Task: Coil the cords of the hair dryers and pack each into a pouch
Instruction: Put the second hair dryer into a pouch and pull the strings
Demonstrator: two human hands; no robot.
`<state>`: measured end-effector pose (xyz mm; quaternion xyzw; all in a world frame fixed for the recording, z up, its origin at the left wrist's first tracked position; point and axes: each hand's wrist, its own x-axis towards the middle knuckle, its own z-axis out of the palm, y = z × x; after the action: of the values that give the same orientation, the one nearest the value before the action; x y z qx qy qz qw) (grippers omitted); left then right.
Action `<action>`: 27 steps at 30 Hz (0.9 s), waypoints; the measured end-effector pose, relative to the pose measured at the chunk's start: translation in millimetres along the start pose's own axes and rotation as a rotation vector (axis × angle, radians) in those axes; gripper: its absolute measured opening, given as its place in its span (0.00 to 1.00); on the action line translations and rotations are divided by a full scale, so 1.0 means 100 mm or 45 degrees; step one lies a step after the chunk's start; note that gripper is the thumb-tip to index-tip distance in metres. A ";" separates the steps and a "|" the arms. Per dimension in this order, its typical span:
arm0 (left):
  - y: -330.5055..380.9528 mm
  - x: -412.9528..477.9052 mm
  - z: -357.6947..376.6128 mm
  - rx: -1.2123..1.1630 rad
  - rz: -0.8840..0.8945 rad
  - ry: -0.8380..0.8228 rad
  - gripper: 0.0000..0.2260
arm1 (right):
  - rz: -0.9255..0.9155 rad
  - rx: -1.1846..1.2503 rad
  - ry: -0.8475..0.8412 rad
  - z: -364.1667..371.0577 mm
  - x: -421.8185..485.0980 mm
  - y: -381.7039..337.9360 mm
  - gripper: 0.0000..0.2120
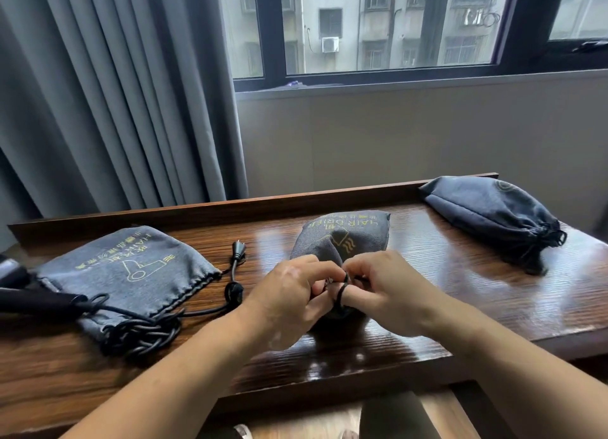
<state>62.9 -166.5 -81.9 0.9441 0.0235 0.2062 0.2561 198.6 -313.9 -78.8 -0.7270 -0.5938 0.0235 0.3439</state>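
Pouch (342,231) printed "HAIR DRIER" has its black drawstring (342,290) pinched by left hand (289,295) and right hand (386,290).

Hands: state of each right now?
Left hand: pinching the drawstring of the middle pouch.
Right hand: holding the same drawstring.

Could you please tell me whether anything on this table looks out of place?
Yes: at the left, the hair dryer lies partly on a flat pouch, its cord bunched untidily over the pouch's edge, plug trailing onto the table. The middle pouch and right pouch look filled.
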 end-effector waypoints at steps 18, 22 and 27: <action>-0.11 -0.31 0.09 -0.490 -0.429 -0.046 0.16 | 0.035 0.049 -0.061 0.01 -0.39 0.16 0.12; -0.21 -0.38 0.02 -0.261 -0.475 -0.041 0.17 | 0.032 -0.160 -0.082 -0.01 -0.54 0.36 0.13; -0.17 -0.37 -0.03 0.006 -0.383 0.006 0.16 | -0.151 -0.434 -0.065 -0.09 -0.62 0.41 0.13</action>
<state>29.2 -155.8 -101.4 0.9300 0.1657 0.1677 0.2820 219.3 -375.1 -116.3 -0.7377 -0.6395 -0.0795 0.2013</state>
